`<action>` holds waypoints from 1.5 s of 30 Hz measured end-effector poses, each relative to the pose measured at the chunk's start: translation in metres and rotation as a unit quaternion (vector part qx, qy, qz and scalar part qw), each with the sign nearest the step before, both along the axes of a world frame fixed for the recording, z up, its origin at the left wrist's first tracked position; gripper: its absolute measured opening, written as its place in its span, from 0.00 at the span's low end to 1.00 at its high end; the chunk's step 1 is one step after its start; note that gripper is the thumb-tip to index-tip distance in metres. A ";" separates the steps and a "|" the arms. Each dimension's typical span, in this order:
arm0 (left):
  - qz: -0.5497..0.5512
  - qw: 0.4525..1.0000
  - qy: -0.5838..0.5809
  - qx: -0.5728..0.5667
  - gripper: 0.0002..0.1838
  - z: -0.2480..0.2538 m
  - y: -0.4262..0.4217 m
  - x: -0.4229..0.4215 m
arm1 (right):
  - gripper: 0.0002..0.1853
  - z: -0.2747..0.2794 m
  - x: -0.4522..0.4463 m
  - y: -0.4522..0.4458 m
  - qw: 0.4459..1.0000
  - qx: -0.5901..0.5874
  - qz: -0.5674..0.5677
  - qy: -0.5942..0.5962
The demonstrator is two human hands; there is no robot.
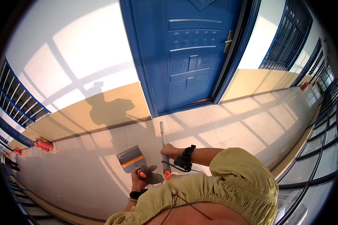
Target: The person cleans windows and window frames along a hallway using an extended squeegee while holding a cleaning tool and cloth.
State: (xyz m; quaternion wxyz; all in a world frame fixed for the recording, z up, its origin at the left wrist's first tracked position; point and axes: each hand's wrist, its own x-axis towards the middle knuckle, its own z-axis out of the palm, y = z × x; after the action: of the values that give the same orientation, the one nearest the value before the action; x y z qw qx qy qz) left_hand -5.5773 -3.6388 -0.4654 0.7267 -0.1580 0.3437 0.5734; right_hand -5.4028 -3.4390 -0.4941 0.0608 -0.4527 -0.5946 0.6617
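Observation:
My left hand [137,181] is closed around a long-handled dustpan, whose orange handle tip [142,174] points up at me. Below it shows the grey dustpan pan [130,159] with an orange stripe. A crumpled grey cloth [152,175] is bunched against the same hand; whether the fingers grip it too, I cannot tell. With my right hand [171,151] I grip a grey pole [162,133] with an orange loop at its near end. Its far end is a plain rounded tip pointing toward the door, and no brush shows on it.
A blue door [191,56] with a metal handle [228,41] stands ahead. Pale floor tiles [229,125] run along the wall. Red fire extinguishers [43,144] stand at the left wall. Barred windows [289,35] line the corridor, and a glazed railing [308,165] is on the right.

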 end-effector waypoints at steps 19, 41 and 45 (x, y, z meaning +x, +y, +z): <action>-0.279 0.932 0.082 0.218 0.19 0.058 0.303 0.214 | 0.15 -0.015 0.167 0.203 0.957 0.133 -0.170 -0.195; -0.272 0.802 0.393 0.359 0.30 0.114 0.595 0.251 | 0.52 0.180 0.146 0.733 0.880 0.363 -0.306 0.017; -0.260 0.702 0.547 0.375 0.36 0.112 0.623 0.264 | 0.54 0.165 0.137 0.751 0.876 0.392 -0.276 0.049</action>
State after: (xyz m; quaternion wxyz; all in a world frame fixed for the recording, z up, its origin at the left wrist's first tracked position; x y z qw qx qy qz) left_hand -5.3133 -3.0156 -0.3534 0.5304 0.5646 0.4644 0.4292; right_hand -5.2659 -2.6881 -0.3292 0.4419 -0.5047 -0.6527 0.3521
